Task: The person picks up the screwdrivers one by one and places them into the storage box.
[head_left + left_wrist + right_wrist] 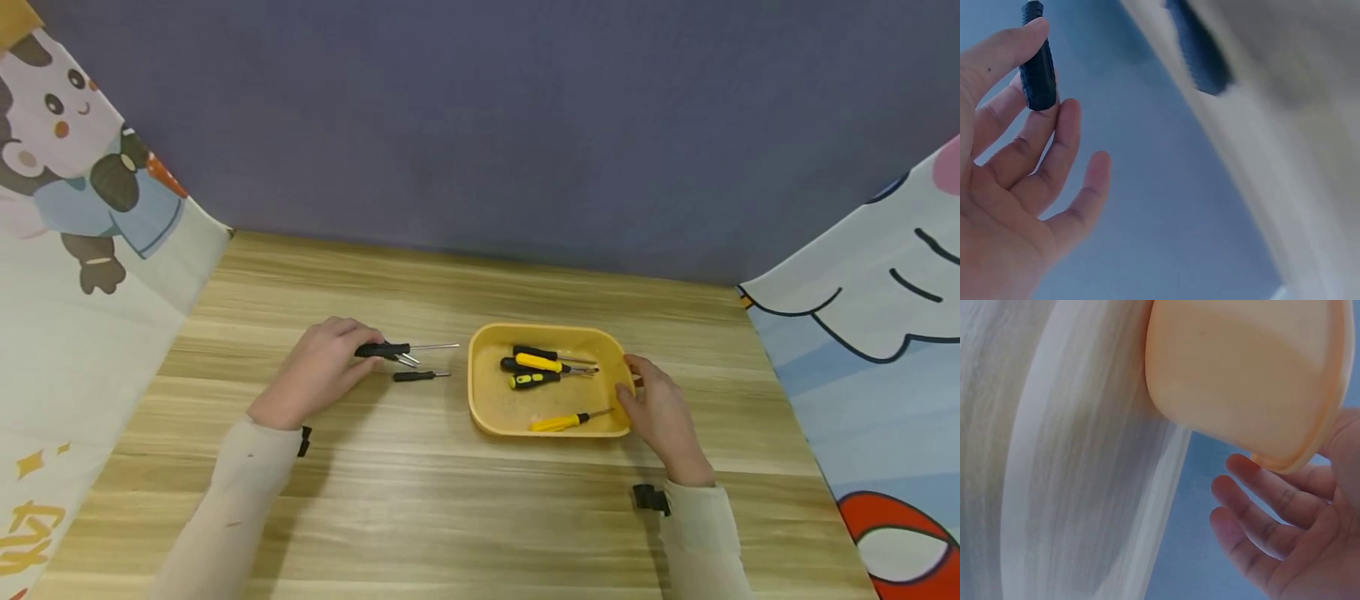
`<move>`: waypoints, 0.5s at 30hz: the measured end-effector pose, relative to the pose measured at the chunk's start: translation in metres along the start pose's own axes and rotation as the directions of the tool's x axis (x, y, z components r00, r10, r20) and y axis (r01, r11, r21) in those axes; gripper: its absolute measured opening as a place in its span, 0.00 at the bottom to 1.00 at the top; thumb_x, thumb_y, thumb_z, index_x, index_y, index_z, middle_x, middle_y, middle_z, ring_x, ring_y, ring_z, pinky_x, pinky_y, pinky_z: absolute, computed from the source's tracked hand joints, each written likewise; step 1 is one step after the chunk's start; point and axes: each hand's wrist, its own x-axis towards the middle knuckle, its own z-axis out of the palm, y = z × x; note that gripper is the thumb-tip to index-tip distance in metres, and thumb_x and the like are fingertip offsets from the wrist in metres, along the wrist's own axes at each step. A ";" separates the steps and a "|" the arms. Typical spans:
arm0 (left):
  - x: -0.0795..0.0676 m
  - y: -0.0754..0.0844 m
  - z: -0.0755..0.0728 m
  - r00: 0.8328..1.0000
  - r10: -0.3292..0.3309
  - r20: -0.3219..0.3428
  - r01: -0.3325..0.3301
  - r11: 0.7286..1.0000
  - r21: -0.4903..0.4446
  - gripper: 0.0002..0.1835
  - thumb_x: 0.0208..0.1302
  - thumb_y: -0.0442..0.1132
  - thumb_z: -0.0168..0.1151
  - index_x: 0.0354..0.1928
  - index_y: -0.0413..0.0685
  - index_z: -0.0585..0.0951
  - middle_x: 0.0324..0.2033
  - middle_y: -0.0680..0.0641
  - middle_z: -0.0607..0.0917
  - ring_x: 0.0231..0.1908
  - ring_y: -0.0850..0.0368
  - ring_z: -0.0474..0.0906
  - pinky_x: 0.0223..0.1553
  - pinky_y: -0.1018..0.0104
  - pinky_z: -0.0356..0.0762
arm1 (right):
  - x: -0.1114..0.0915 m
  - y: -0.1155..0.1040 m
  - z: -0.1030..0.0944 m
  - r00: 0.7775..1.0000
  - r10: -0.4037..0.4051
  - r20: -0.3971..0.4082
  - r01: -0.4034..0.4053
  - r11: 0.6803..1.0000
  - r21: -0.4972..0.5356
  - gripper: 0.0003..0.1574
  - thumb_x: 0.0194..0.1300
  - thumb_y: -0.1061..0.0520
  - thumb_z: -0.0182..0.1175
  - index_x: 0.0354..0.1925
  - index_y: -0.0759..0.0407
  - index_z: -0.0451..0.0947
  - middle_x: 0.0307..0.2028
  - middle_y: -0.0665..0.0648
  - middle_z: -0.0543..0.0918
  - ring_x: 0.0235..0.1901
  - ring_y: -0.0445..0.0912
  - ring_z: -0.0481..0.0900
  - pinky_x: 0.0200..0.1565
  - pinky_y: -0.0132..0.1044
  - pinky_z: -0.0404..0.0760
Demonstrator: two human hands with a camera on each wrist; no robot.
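Note:
My left hand (pixel 324 364) pinches a black-handled screwdriver (pixel 388 350) between thumb and fingers, its shaft pointing right. In the left wrist view its ridged black handle (pixel 1039 78) shows at the thumb. Just below that screwdriver, more metal shafts (pixel 407 361) show, their handles mostly hidden. A small black screwdriver (pixel 414 377) lies on the table beside them. My right hand (pixel 663 414) grips the right end of a yellow plastic tray (pixel 486 408), thumb over the rim and fingers outside. Several black and yellow screwdrivers lie in the tray, one yellow screwdriver (pixel 555 423) near its front wall.
The wood-grain table (pixel 465 517) runs back to a dark blue-grey panel (pixel 480 125). Cartoon-printed panels stand at the left (pixel 90 233) and right (pixel 862 333) edges.

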 end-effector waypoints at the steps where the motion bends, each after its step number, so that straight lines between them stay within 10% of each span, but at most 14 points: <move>1: 0.004 0.004 -0.001 1.000 0.009 -0.003 -0.009 1.000 -0.001 0.14 0.57 0.38 0.76 0.44 0.41 0.86 0.41 0.43 0.86 0.44 0.44 0.81 0.47 0.46 0.78 | 0.000 0.000 0.000 1.000 0.001 0.002 -0.001 1.000 0.000 0.31 0.71 0.61 0.58 0.67 0.72 0.65 0.58 0.73 0.75 0.49 0.65 0.78 0.47 0.60 0.78; 15: 0.069 0.067 0.017 0.990 0.142 0.000 -0.142 0.990 -0.012 0.13 0.63 0.42 0.72 0.47 0.45 0.85 0.42 0.46 0.85 0.44 0.48 0.81 0.49 0.50 0.77 | 0.000 0.000 -0.001 1.000 -0.005 0.008 0.005 1.000 -0.020 0.31 0.71 0.61 0.58 0.67 0.72 0.66 0.60 0.73 0.74 0.49 0.64 0.78 0.47 0.61 0.78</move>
